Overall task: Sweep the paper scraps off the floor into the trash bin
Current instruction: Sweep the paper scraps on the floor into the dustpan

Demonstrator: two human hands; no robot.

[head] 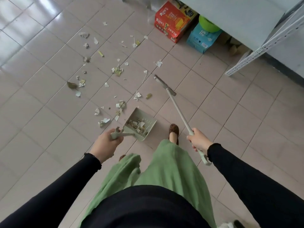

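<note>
Several white and yellowish paper scraps [117, 71] lie scattered over the pinkish tiled floor, mostly ahead and to the left. My left hand [105, 143] grips the handle of a pale green dustpan [147, 123], whose tray rests near my foot and holds several scraps. My right hand [198, 139] is closed around the long pale handle of a broom [176, 107]. The broom's narrow head [164, 85] is on the floor to the right of the scraps. No trash bin is in view.
A red cardboard box [172, 21] and a blue box [202, 39] with a green ball on it stand against the far wall. A white metal shelf frame [263, 45] rises at the right. My foot in a brown shoe [174, 130] stands beside the dustpan.
</note>
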